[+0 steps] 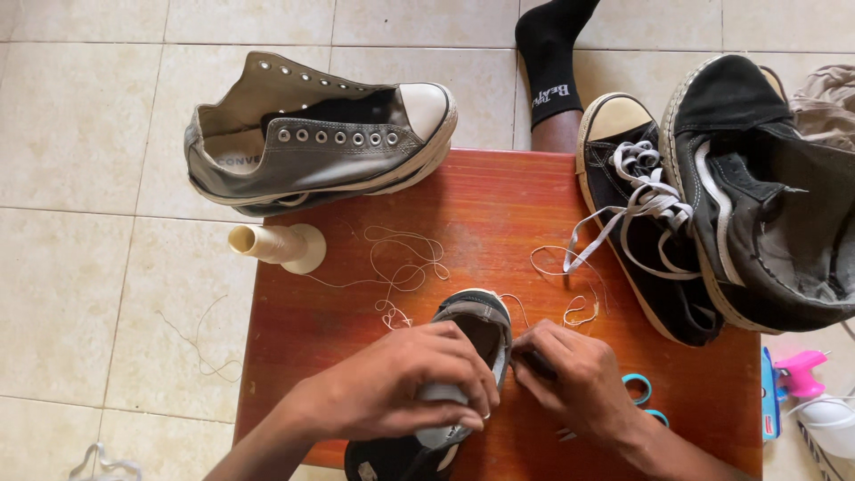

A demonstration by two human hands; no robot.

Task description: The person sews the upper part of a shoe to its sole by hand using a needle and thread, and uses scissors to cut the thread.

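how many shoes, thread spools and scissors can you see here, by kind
Shoes: 4 – a grey canvas shoe, a black lace-up shoe, a black skate shoe, and a dark shoe held by the left hand and right hand
Thread spools: 1 – cream spool
Scissors: 1 – blue-handled scissors
Total: 6

Two bare forearms, sleeveless as far as the near edge shows. Left hand (pixel 405 383) and right hand (pixel 570 379) bare, ungloved, no watch or bracelet visible. Short, plain fingernails. At the far edge, a black ankle sock (pixel 548 58) with small white lettering near the cuff, bare shin below it.
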